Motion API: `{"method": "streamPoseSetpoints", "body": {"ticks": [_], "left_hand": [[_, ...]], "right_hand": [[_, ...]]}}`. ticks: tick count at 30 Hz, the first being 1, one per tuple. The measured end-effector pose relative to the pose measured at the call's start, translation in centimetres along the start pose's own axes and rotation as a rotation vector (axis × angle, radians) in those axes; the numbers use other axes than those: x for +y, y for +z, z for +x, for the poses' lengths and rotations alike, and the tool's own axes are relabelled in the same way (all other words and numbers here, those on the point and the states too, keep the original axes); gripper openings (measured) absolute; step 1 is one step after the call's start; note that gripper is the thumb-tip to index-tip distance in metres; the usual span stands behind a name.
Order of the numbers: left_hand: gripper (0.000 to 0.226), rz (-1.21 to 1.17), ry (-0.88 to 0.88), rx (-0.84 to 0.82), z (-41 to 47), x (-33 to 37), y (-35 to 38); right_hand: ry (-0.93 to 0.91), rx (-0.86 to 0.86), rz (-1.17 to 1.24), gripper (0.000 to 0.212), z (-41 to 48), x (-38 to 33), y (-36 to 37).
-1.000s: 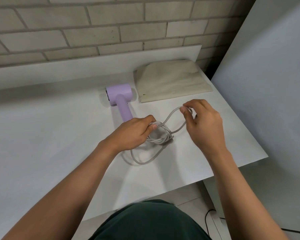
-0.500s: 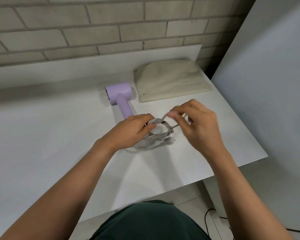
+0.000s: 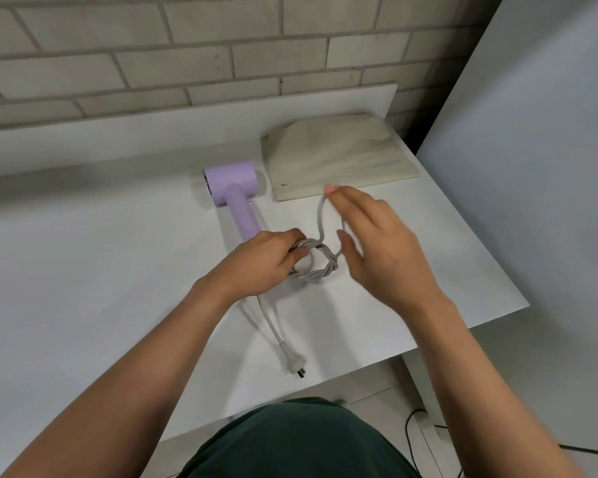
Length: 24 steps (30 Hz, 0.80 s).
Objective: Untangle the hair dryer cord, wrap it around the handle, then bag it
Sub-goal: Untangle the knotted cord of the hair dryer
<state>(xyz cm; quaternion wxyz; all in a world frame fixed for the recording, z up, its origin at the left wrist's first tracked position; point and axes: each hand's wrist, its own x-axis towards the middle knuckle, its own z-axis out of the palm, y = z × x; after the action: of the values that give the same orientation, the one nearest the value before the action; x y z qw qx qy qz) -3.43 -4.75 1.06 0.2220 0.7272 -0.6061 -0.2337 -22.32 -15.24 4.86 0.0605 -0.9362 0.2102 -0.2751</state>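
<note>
A lilac hair dryer [image 3: 233, 188] lies on the white table [image 3: 101, 270], its handle pointing toward me. Its grey cord [image 3: 320, 267] is twisted into a knotted ring just below the handle. My left hand [image 3: 266, 263] pinches the left side of that ring. My right hand [image 3: 377, 243] has its fingers spread, with one loop of the cord hooked over them and lifted toward the bag. The cord's tail runs down to the plug [image 3: 296, 362], which lies on the table near the front edge. A beige cloth bag [image 3: 335, 157] lies flat behind, at the right.
A brick wall [image 3: 187, 50] and a low white ledge close off the back. A grey panel [image 3: 532, 167] stands at the right, beside the table's right edge. A black cable [image 3: 411, 429] lies on the floor below.
My right hand has pulled one loop of cord up and away toward the bag. The plug end has come free and now lies stretched toward the front edge. My left hand stays on the knot.
</note>
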Motion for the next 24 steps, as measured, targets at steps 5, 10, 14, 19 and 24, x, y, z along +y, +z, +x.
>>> {"method": "streamPoseSetpoints", "body": {"ticks": [5, 10, 14, 19, 24], "left_hand": [[0.028, -0.002, 0.002, 0.0, 0.1, 0.4, -0.6], [0.023, -0.006, 0.006, -0.003, 0.5, 0.4, -1.0], [0.023, -0.009, 0.074, -0.004, 0.1, 0.4, -0.8], [0.02, 0.008, 0.097, -0.026, 0.0, -0.6, -0.7], [0.021, -0.001, 0.11, 0.005, -0.1, -0.4, -1.2]], "right_hand": [[-0.174, -0.042, -0.032, 0.07, -0.1, -1.7, 0.8], [-0.152, -0.077, -0.12, 0.043, -0.6, -0.5, 2.4], [-0.09, -0.061, -0.111, 0.015, -0.4, 0.8, 3.1], [0.019, 0.03, 0.105, 0.015, 0.1, 2.0, 1.9], [0.191, 0.172, 0.305, 0.011, 0.6, 3.2, 0.6]]}}
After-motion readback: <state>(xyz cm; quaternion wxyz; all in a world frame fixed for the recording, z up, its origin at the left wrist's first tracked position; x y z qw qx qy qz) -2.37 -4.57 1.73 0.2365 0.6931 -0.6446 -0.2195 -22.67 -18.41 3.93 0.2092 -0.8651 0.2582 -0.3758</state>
